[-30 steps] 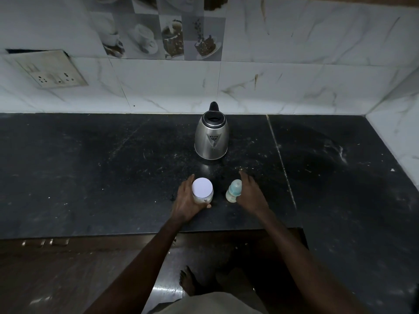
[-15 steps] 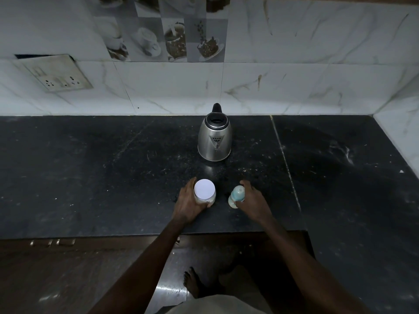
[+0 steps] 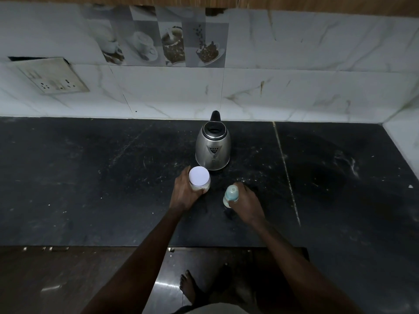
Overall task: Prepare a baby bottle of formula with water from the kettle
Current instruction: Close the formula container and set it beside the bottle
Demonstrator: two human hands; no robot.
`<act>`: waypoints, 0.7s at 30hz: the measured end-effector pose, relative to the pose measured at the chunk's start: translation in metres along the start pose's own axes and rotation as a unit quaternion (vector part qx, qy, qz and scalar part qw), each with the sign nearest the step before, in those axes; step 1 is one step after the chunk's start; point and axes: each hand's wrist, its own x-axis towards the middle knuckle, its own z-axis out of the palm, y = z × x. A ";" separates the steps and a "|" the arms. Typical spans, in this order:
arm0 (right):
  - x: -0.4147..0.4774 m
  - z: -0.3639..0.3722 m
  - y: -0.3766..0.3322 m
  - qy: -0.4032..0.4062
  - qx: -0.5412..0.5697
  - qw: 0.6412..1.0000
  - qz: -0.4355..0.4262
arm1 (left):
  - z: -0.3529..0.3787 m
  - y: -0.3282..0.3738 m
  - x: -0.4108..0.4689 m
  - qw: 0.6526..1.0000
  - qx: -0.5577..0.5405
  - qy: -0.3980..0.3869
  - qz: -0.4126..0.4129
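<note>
A steel kettle with a black lid and handle stands on the dark counter, spout facing me. Just in front of it my left hand is wrapped around a small formula jar with a white lid. To the right, my right hand grips a small baby bottle with a pale teal cap, standing upright on the counter. The jar's lid and the bottle's cap are both on.
White marbled tiles form the back wall, with a switch-and-socket plate at the left. A side wall closes the counter at the right. The counter's front edge runs above a dark cabinet, and my bare foot stands on the floor below.
My right hand has closed around the baby bottle, which it only touched a second ago. My left hand has kept its grip on the jar. The view has shifted slightly.
</note>
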 end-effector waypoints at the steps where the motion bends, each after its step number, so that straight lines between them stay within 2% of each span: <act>1: 0.001 0.001 0.002 -0.001 0.002 1.000 0.000 | 0.001 -0.001 0.006 1.000 -0.004 0.004 0.000; 16: -0.001 0.007 0.021 -0.009 -0.003 1.000 -0.022 | 0.013 0.004 0.025 1.000 0.009 -0.002 -0.023; 21: 0.001 0.010 0.027 -0.005 -0.004 1.000 -0.029 | 0.014 -0.002 0.029 1.000 0.009 0.006 -0.007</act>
